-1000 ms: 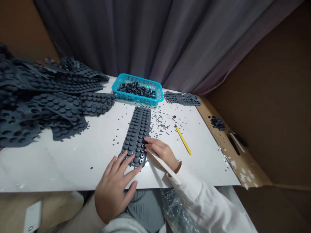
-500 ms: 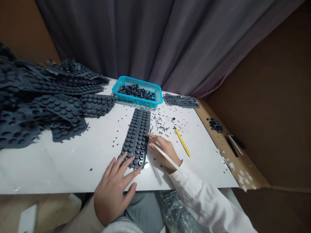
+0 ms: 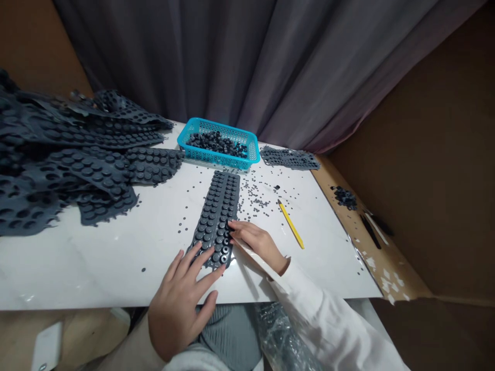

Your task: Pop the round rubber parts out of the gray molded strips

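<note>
A dark grey rubber sheet (image 3: 217, 206) with rows of round raised studs lies lengthwise in front of me. My left hand (image 3: 183, 299) is spread, its fingertips resting on the sheet's near end. In my right hand (image 3: 258, 245) is a long thin white tool (image 3: 253, 256), its rear end pointing back toward my wrist. The fingers are closed round it at the sheet's right edge, and they hide its tip. Several studs beside them, near the close right corner (image 3: 224, 257), show pale rings with dark centres.
A blue basket (image 3: 220, 159) of small black parts stands behind the sheet. Piled studded sheets (image 3: 88, 165) fill the left side. Tiny dark discs (image 3: 255, 198) and a yellow pen-like tool (image 3: 291, 224) lie to the right. Another sheet (image 3: 290, 158) rests at the back right.
My right hand has shifted slightly left and nearer to me along the sheet's right edge, with the white tool. My left hand has stayed in place.
</note>
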`<action>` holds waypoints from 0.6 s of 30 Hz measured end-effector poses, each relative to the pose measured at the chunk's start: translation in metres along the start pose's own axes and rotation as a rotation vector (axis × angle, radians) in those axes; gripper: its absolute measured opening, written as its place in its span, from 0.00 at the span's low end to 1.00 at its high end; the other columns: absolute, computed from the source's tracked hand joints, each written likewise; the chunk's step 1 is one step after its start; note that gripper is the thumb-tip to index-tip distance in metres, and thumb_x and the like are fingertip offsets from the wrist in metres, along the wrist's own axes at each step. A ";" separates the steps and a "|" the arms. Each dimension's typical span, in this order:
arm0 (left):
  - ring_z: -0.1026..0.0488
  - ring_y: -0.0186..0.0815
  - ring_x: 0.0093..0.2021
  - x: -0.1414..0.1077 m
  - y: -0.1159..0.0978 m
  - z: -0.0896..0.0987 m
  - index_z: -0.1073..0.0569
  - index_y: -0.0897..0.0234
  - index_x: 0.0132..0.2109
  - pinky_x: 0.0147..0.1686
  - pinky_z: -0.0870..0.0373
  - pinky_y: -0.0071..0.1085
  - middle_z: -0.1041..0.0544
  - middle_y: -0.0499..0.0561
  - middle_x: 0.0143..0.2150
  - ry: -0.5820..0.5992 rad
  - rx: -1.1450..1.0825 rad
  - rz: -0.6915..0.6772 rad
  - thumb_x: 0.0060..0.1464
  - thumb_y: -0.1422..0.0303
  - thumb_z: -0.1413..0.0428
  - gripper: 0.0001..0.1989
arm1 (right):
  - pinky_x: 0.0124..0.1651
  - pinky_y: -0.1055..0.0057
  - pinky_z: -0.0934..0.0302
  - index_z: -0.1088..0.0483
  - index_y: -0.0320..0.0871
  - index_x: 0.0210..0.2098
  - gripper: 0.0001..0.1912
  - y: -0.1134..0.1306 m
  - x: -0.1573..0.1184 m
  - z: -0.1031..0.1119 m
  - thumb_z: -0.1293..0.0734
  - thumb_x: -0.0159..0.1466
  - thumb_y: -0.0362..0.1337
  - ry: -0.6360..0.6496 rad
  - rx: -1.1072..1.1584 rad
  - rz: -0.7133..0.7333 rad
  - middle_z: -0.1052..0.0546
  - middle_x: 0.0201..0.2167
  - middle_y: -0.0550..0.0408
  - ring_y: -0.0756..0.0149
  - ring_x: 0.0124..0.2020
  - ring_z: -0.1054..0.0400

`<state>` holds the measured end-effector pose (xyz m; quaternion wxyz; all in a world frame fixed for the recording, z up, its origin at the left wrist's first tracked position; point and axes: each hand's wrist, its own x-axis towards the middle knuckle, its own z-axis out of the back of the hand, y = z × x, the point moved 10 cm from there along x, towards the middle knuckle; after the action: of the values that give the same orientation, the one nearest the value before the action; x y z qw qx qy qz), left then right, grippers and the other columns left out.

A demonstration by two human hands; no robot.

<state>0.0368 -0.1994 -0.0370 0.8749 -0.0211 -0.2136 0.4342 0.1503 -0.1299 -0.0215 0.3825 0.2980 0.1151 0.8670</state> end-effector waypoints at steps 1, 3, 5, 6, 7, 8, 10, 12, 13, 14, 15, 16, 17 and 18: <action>0.45 0.48 0.63 0.000 0.000 0.000 0.31 0.52 0.56 0.58 0.43 0.50 0.36 0.49 0.61 0.000 -0.004 0.003 0.53 0.68 0.49 0.22 | 0.53 0.64 0.34 0.30 0.44 0.39 0.06 0.001 0.000 -0.001 0.39 0.64 0.35 0.006 -0.021 0.016 0.25 0.48 0.49 0.64 0.52 0.32; 0.45 0.48 0.63 0.000 0.001 0.000 0.31 0.52 0.56 0.58 0.43 0.50 0.36 0.49 0.61 0.002 -0.012 0.005 0.53 0.68 0.48 0.22 | 0.53 0.63 0.34 0.31 0.44 0.39 0.06 0.003 -0.001 -0.003 0.39 0.64 0.35 0.019 -0.071 0.052 0.25 0.48 0.48 0.63 0.52 0.32; 0.45 0.48 0.63 0.000 0.000 0.000 0.32 0.52 0.56 0.58 0.43 0.50 0.36 0.48 0.61 0.000 -0.016 0.005 0.53 0.67 0.48 0.22 | 0.53 0.62 0.34 0.31 0.43 0.40 0.07 0.006 -0.002 -0.005 0.39 0.65 0.34 0.036 -0.141 0.088 0.26 0.50 0.47 0.62 0.52 0.33; 0.45 0.48 0.63 0.000 0.000 0.000 0.32 0.52 0.56 0.58 0.43 0.50 0.36 0.48 0.61 -0.001 -0.015 0.006 0.53 0.67 0.48 0.22 | 0.53 0.62 0.33 0.31 0.43 0.40 0.07 0.007 -0.002 -0.006 0.40 0.65 0.33 0.050 -0.181 0.110 0.27 0.51 0.46 0.62 0.53 0.33; 0.45 0.48 0.63 0.000 0.001 0.000 0.32 0.52 0.56 0.58 0.43 0.50 0.36 0.48 0.61 0.003 -0.013 0.006 0.53 0.67 0.49 0.22 | 0.52 0.62 0.33 0.31 0.42 0.41 0.08 0.009 -0.003 -0.008 0.41 0.65 0.32 0.068 -0.218 0.133 0.28 0.52 0.45 0.61 0.53 0.33; 0.45 0.48 0.63 0.000 0.000 0.000 0.32 0.52 0.56 0.58 0.43 0.50 0.37 0.48 0.61 0.005 -0.011 0.005 0.53 0.67 0.49 0.22 | 0.52 0.62 0.33 0.31 0.41 0.41 0.08 0.010 -0.003 -0.010 0.41 0.66 0.32 0.088 -0.249 0.155 0.29 0.53 0.43 0.60 0.53 0.34; 0.45 0.48 0.63 0.000 0.000 0.000 0.32 0.52 0.56 0.58 0.43 0.50 0.37 0.48 0.61 0.010 -0.003 0.001 0.53 0.67 0.49 0.22 | 0.50 0.62 0.32 0.32 0.40 0.42 0.09 0.012 -0.002 -0.012 0.42 0.66 0.31 0.117 -0.281 0.182 0.30 0.54 0.41 0.59 0.53 0.34; 0.45 0.48 0.63 0.000 0.000 0.000 0.32 0.52 0.56 0.58 0.42 0.50 0.37 0.48 0.61 0.012 0.003 -0.005 0.54 0.67 0.49 0.22 | 0.50 0.61 0.32 0.32 0.40 0.42 0.10 0.009 0.001 -0.010 0.42 0.66 0.31 0.119 -0.271 0.165 0.30 0.54 0.40 0.59 0.53 0.34; 0.45 0.48 0.63 0.000 0.000 0.000 0.32 0.52 0.56 0.58 0.42 0.50 0.37 0.48 0.61 0.013 0.006 -0.005 0.53 0.67 0.49 0.22 | 0.50 0.60 0.33 0.32 0.41 0.43 0.10 0.005 0.003 -0.006 0.42 0.66 0.31 0.103 -0.256 0.133 0.30 0.54 0.40 0.58 0.52 0.34; 0.45 0.48 0.63 0.000 0.000 0.000 0.32 0.52 0.56 0.58 0.42 0.50 0.37 0.48 0.61 0.013 0.008 -0.004 0.53 0.67 0.49 0.22 | 0.50 0.60 0.33 0.31 0.41 0.43 0.10 0.000 0.006 -0.001 0.42 0.66 0.31 0.072 -0.236 0.087 0.30 0.53 0.41 0.58 0.52 0.33; 0.45 0.49 0.63 0.001 0.000 0.000 0.32 0.52 0.56 0.58 0.43 0.50 0.37 0.48 0.62 0.015 0.011 -0.002 0.53 0.67 0.49 0.22 | 0.50 0.60 0.33 0.31 0.41 0.42 0.10 -0.006 0.008 0.005 0.42 0.66 0.32 0.031 -0.208 0.032 0.29 0.52 0.41 0.58 0.51 0.33; 0.45 0.49 0.63 0.001 0.000 0.000 0.32 0.52 0.56 0.58 0.43 0.50 0.37 0.48 0.62 0.015 0.014 -0.001 0.53 0.67 0.49 0.22 | 0.50 0.60 0.33 0.31 0.42 0.42 0.09 -0.012 0.009 0.011 0.42 0.65 0.32 -0.016 -0.172 -0.026 0.28 0.51 0.41 0.59 0.50 0.32; 0.45 0.49 0.63 0.000 0.000 -0.001 0.32 0.52 0.56 0.58 0.43 0.50 0.37 0.48 0.62 0.015 0.017 0.001 0.53 0.67 0.48 0.22 | 0.50 0.61 0.33 0.31 0.42 0.41 0.09 -0.018 0.010 0.016 0.41 0.65 0.33 -0.066 -0.126 -0.078 0.28 0.50 0.42 0.59 0.50 0.32; 0.45 0.48 0.63 0.000 0.000 0.000 0.32 0.52 0.56 0.58 0.43 0.50 0.37 0.48 0.62 0.011 0.019 0.000 0.53 0.67 0.49 0.22 | 0.51 0.61 0.34 0.30 0.42 0.40 0.08 -0.023 0.009 0.020 0.41 0.65 0.35 -0.103 -0.069 -0.118 0.27 0.50 0.44 0.60 0.50 0.31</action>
<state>0.0369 -0.1990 -0.0372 0.8762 -0.0154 -0.2047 0.4360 0.1713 -0.1082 -0.0112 0.4484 0.3217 0.0825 0.8299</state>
